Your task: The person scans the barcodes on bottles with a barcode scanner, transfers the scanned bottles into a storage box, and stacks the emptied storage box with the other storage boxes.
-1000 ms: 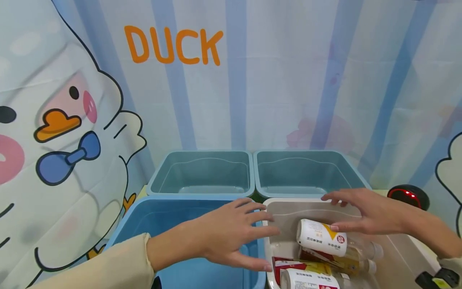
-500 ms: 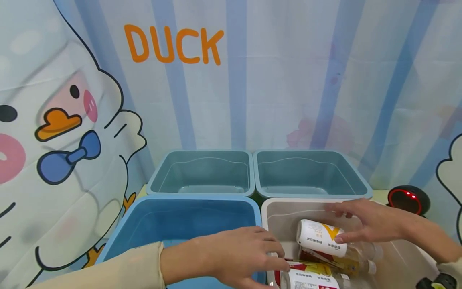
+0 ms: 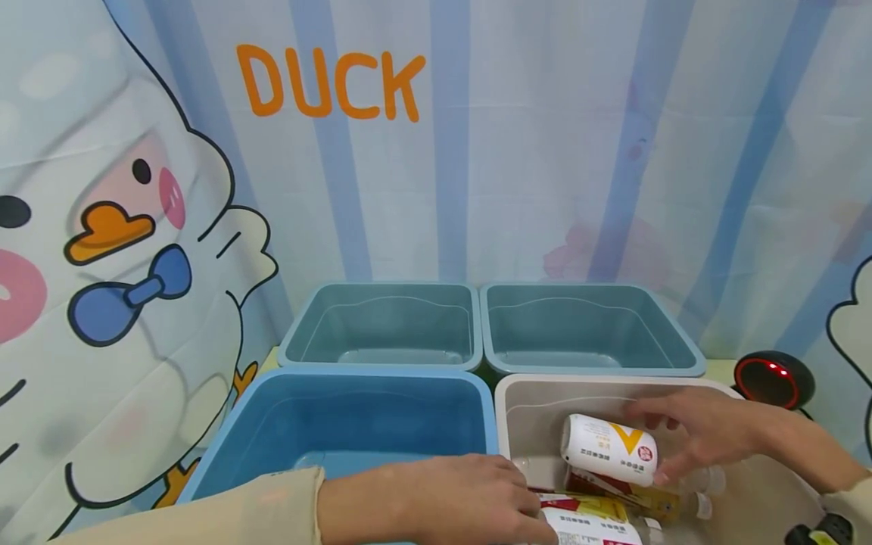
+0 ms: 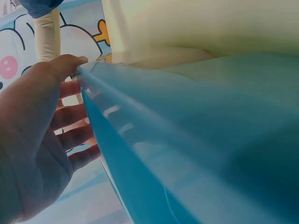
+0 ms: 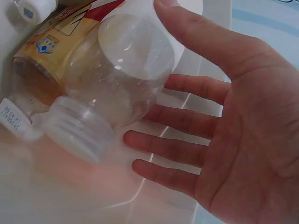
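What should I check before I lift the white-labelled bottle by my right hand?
1. Right hand at the white-labelled bottle: ok, it is right beside it.
2. Right grip closed: not ok, the fingers are straight, not wrapped round it.
3. Bottle clear of the red and gold bottle: cannot tell, they overlap in view.
4. Left hand gripping the lower bottle: cannot tell, the hand hides that end.
5. Beige bin upright: ok.
6. Blue bin alongside it: ok, just to the left.
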Demonstrator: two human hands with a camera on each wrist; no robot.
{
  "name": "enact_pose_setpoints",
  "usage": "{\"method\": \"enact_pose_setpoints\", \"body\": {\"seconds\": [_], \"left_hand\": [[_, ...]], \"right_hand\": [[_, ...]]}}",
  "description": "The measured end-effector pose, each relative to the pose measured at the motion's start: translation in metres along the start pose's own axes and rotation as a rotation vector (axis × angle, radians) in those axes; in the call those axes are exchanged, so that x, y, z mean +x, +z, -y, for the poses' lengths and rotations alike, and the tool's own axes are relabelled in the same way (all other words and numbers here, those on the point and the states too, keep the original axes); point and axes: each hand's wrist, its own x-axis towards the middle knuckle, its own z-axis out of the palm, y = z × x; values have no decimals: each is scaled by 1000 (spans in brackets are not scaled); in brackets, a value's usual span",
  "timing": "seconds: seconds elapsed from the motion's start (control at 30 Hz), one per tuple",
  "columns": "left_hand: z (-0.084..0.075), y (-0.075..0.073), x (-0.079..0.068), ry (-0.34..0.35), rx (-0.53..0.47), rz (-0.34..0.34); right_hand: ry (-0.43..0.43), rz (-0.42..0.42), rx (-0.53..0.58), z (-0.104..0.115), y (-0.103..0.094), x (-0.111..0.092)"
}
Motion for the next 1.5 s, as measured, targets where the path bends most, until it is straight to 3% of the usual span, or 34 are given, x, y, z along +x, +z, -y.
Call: {"method": "enact_pose_setpoints", "body": {"seconds": [0.3,0.5,0.67,0.8,1.07,1.27,1.5], "left_hand": [[2,0,6,-7,29,17],[4,0,9,-7,24,33],[3,0,8,-10,-10,51],[2,0,6,-11,-21,61],[0,-1,4,1,17,66],[-1,-1,5,-5,11,73],[0,-1,6,-12,5,78]], "right_hand": [[72,88,30,-16,-1,4],[173,171,72,-23,-5,7],[169,184,56,-23,-6,5],[94,155,123,-24,-7,-1],[-96,10,217,-27,-10,-12],[-124,-114,199,-24,-12,-18],[-121,-157,224,-22,-12,-20]]}}
